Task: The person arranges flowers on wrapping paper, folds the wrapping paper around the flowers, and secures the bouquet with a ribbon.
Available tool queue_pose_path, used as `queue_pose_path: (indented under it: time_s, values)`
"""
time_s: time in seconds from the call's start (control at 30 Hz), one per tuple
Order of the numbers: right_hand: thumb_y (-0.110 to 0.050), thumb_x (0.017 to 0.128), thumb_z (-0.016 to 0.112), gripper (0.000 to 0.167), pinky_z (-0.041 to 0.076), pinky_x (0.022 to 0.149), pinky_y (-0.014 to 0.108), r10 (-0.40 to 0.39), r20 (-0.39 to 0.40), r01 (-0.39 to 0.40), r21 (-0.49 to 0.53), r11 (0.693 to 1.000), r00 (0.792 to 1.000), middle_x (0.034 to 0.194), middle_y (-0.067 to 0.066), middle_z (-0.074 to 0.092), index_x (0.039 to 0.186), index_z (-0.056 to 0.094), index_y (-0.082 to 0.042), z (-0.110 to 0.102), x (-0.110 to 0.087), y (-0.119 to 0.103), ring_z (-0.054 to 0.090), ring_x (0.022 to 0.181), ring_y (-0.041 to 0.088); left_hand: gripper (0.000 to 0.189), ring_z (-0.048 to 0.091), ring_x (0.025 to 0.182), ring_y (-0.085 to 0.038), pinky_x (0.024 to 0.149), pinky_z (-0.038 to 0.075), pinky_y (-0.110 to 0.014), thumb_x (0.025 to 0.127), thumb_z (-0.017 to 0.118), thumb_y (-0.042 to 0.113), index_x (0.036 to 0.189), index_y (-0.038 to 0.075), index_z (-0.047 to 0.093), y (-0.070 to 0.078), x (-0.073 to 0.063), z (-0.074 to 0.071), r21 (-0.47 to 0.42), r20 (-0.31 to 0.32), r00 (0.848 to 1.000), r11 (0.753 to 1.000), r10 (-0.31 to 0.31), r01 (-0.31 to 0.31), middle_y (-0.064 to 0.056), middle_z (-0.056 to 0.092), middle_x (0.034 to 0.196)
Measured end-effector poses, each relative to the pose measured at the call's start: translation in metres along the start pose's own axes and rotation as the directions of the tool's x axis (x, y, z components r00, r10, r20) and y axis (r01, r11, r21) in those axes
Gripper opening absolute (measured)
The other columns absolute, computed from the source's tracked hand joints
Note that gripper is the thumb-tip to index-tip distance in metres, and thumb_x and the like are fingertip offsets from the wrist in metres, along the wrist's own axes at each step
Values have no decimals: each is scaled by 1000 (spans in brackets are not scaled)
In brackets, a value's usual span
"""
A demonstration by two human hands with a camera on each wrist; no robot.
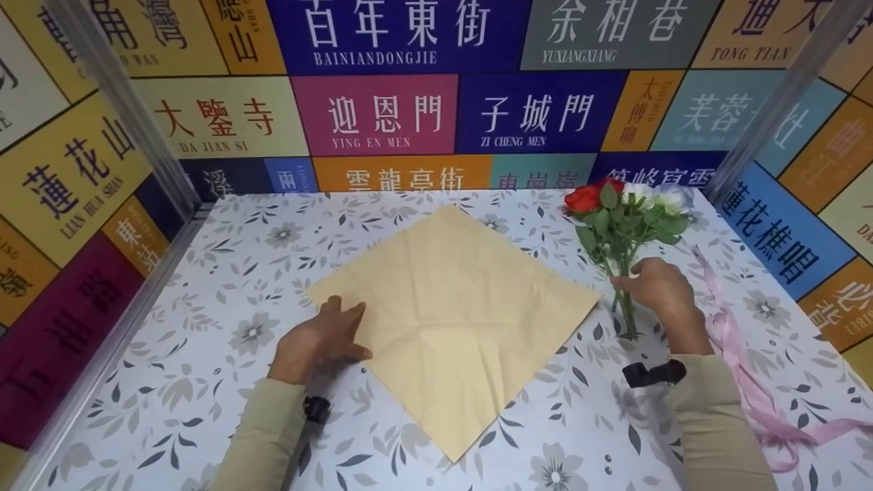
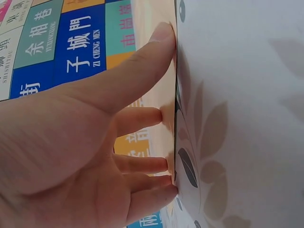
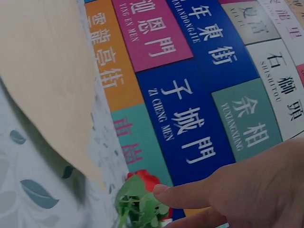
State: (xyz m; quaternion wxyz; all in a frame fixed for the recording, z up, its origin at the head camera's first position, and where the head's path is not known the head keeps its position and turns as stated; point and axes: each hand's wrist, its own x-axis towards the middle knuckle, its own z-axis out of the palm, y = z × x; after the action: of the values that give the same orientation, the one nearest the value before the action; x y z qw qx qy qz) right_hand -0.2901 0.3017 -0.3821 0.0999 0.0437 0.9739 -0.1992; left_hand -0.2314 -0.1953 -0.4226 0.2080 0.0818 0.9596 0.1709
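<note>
A square sheet of tan wrapping paper (image 1: 457, 286) lies cornerwise on the table, with faint creases. My left hand (image 1: 327, 334) rests at its left edge, fingers spread; in the left wrist view the fingertips (image 2: 164, 164) touch the paper. On the right is a small bunch of artificial flowers (image 1: 624, 225), red and white roses with green leaves and stems. My right hand (image 1: 661, 290) is at the stems, thumb and forefinger apart around them. The right wrist view shows the thumb (image 3: 180, 194) extended beside the red rose and leaves (image 3: 142, 199); the other fingers are mostly out of frame.
A pink ribbon (image 1: 733, 348) trails loosely along the table's right side, beyond my right forearm. White cloth with grey leaf patterns covers the table (image 1: 198, 382). Panels with coloured lettering (image 1: 382, 112) stand behind and at both sides.
</note>
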Motion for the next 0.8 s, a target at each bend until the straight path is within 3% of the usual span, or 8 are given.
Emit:
queue_pose_path:
  time_s: [0.13, 0.2, 0.27, 0.6, 0.8]
  values:
    - [-35, 97, 60, 49, 45, 64, 38, 18, 12, -18, 42, 999, 1000, 92, 23, 63, 110, 61, 12, 11, 11, 9, 56, 78, 31, 89, 34, 143, -47, 112, 39, -59, 88, 76, 34, 158, 6, 28, -2, -2, 1, -35, -16, 1000, 999, 6, -7, -33, 23, 155]
    - [-32, 96, 61, 38, 39, 57, 34, 27, 5, -27, 55, 998, 1000, 72, 9, 54, 91, 62, 6, 16, 15, 14, 49, 66, 22, 90, 33, 143, -48, 112, 39, -59, 88, 76, 35, 157, 5, 28, -2, -1, 1, -32, -19, 1000, 999, 14, -15, -33, 24, 155]
    - [-31, 95, 61, 34, 37, 53, 32, 40, -1, -40, 72, 997, 999, 64, 2, 46, 81, 58, 0, 19, 18, 18, 45, 60, 18, 90, 34, 142, -48, 112, 39, -60, 88, 76, 35, 157, 5, 28, -2, -1, 2, -30, -21, 1000, 999, 16, -17, -33, 25, 154]
    - [-25, 94, 62, 29, 41, 52, 31, 112, -40, -106, 123, 987, 993, 69, 8, 55, 82, 61, 2, 33, 28, 29, 51, 61, 20, 87, 38, 136, -43, 111, 40, -58, 87, 77, 34, 156, 5, 32, -2, 0, 4, 15, -47, 999, 1000, 13, -12, -33, 31, 149]
    - [-23, 93, 55, 29, 42, 55, 32, 131, -34, -125, 130, 984, 991, 79, 14, 55, 93, 60, 5, 35, 29, 30, 52, 65, 23, 88, 39, 136, -42, 110, 41, -58, 87, 77, 35, 157, 6, 31, -1, -1, 4, -2, -43, 999, 1000, 1, -1, -32, 30, 151]
